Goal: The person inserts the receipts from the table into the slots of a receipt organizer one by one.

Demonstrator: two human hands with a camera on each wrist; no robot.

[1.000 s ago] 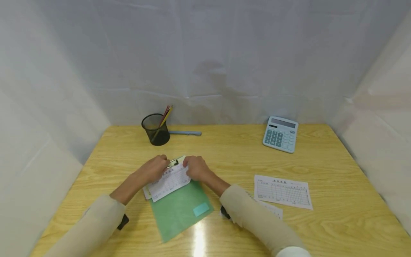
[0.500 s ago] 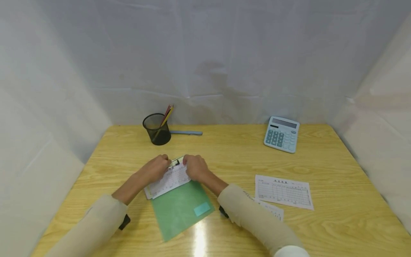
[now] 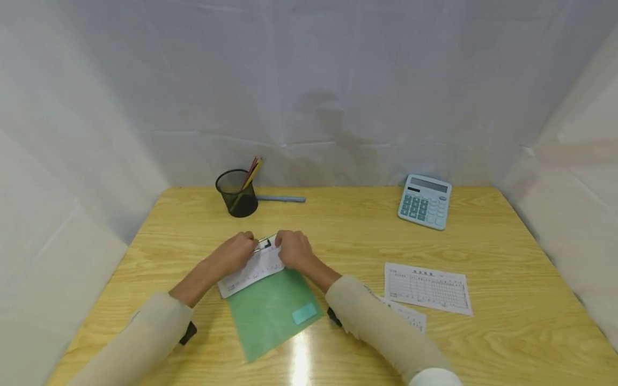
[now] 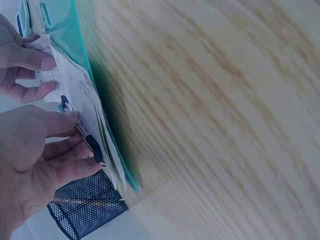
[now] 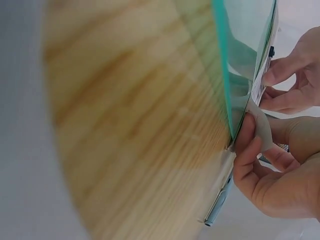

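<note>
At the green folder (image 3: 270, 319), left fingers (image 4: 77, 170) grip the clip (image 4: 94, 148); right fingers (image 5: 247, 155) pinch papers (image 3: 256, 269), partly hiding them.

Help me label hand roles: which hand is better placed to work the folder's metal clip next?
Probably the left hand: its grip is on the metal clip, while the right hand is occupied, pinching the right end of the printed form.
</note>
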